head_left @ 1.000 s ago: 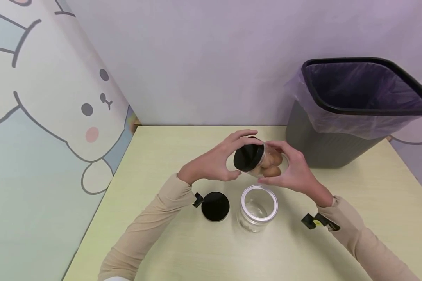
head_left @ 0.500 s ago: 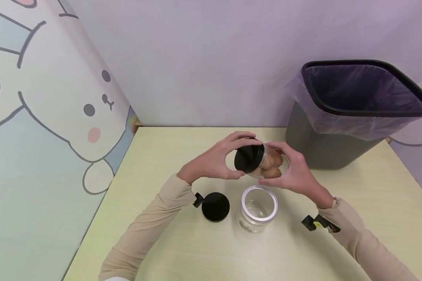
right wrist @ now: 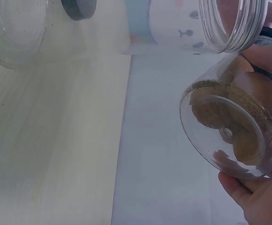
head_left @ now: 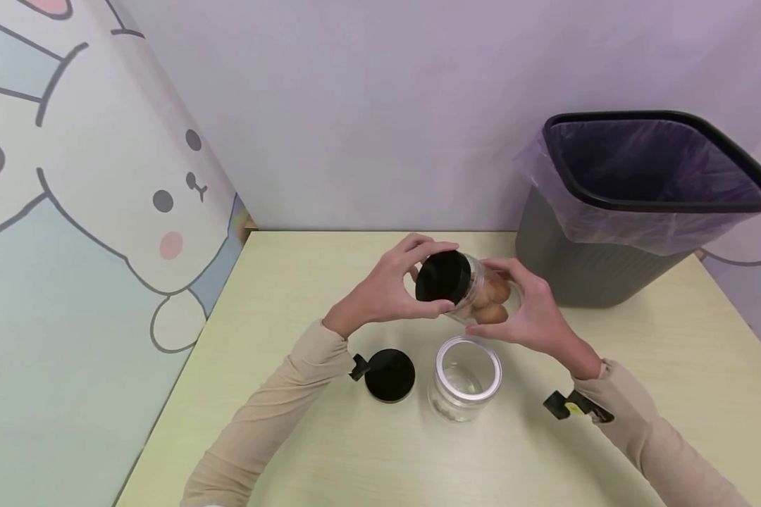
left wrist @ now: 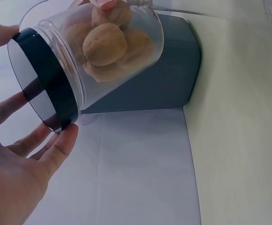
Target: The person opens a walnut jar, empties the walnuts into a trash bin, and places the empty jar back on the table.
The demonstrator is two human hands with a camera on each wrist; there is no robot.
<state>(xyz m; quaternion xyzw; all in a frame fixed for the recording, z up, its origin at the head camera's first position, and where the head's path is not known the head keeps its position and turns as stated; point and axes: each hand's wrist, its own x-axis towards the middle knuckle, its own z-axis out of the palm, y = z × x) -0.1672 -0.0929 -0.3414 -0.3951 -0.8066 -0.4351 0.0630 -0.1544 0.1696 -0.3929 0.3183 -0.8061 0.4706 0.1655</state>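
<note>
In the head view, a clear jar (head_left: 476,277) with several walnuts (head_left: 491,296) inside is held tilted above the table. My left hand (head_left: 390,283) grips its black screw lid (head_left: 442,277), thumb below and fingers over the top edge. My right hand (head_left: 537,310) holds the other end of the jar between thumb and fingers. The left wrist view shows the neck rings beside the lid (left wrist: 49,77); whether the two still touch, I cannot tell. Nearer to me stand an open clear jar (head_left: 459,405) with a pale rim and, left of it, another black lid (head_left: 390,375).
A grey bin (head_left: 583,260) with a black rim and a purple-tinted liner stands at the right back of the pale wooden table (head_left: 330,451). Behind is a plain wall (head_left: 368,127). A wall with a cartoon rabbit (head_left: 127,183) runs along the left side.
My left hand and the black lid have shifted slightly left, so more of the jar's clear neck shows. My right hand has stayed nearly still around the jar. The open jar and loose lid have not moved.
</note>
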